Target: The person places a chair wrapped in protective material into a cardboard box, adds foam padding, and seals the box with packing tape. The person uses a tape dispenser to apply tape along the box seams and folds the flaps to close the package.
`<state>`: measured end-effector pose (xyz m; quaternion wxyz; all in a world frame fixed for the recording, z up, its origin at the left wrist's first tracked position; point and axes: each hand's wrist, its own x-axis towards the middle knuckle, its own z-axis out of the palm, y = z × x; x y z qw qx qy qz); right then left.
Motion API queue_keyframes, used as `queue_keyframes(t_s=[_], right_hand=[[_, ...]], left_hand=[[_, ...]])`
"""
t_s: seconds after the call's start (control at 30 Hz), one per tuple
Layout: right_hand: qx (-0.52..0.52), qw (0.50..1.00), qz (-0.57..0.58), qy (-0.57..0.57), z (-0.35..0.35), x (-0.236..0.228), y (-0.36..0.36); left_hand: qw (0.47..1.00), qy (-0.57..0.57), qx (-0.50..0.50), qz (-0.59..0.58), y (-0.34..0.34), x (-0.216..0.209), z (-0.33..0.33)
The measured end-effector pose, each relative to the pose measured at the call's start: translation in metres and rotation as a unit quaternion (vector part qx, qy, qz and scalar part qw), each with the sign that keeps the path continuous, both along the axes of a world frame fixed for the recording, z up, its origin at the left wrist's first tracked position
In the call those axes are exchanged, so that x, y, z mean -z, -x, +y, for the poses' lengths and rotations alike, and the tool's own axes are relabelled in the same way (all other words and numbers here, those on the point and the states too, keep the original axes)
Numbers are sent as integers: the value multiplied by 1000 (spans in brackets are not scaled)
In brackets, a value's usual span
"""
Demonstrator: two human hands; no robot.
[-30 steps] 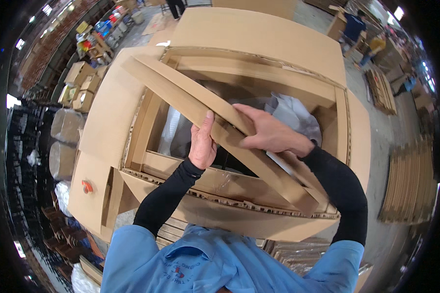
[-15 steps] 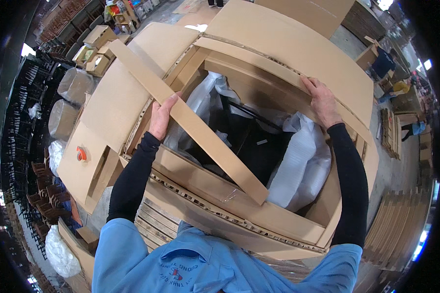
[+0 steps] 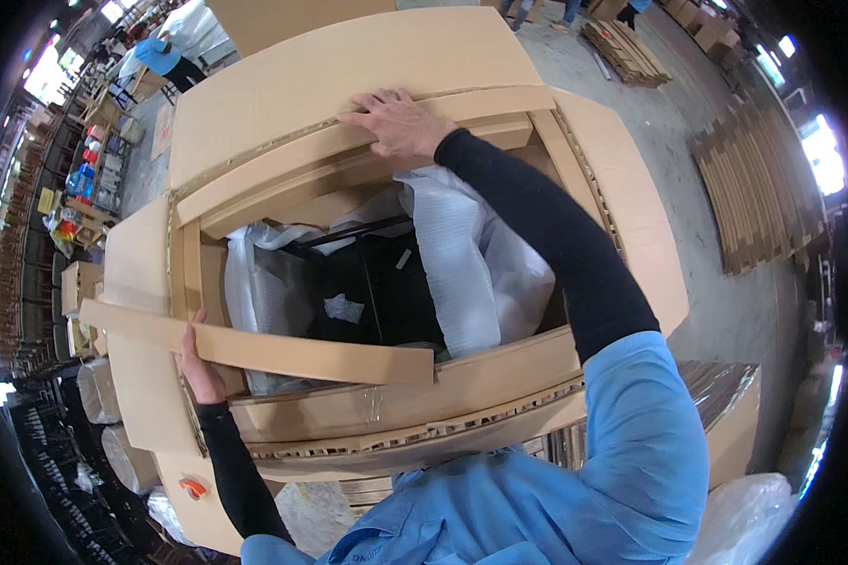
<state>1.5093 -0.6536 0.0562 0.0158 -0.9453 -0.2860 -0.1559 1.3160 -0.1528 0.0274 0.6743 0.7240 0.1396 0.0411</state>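
A large open cardboard box [image 3: 622, 207] stands before me, with a black object [image 3: 386, 292] wrapped in white plastic film [image 3: 481, 273] inside. My left hand [image 3: 196, 363] grips a long flat cardboard strip [image 3: 283, 350] that lies across the box's near side. My right hand [image 3: 393, 121] presses flat on another cardboard strip [image 3: 349, 151] along the far rim of the opening, fingers spread. Both arms wear black sleeves.
Stacks of flattened cardboard [image 3: 754, 179] lie on the concrete floor to the right. An orange-and-white tape roll [image 3: 192, 488] sits on the lower left flap. Wrapped rolls [image 3: 99, 391] and shelves stand at left. A person in blue [image 3: 160, 56] works far back.
The long strip has swung from a diagonal across the opening to lying along the near edge. My right hand moved from the right rim to the far strip.
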Motion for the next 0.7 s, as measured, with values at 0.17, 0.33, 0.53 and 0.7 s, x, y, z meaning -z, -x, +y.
queue_keyframes(t_s=[0.17, 0.33, 0.53, 0.7], right_hand=[[22, 987, -28, -158, 5, -18, -24], [44, 991, -53, -116, 14, 10, -48], [81, 979, -185, -31, 12, -2, -91], [111, 979, -126, -114, 23, -39, -67]], left_hand=[[999, 44, -11, -3, 12, 0, -5], [998, 69, 12, -1, 14, -7, -10], [999, -29, -15, 14, 1, -7, -5], [998, -6, -63, 8, 17, -10, -18]])
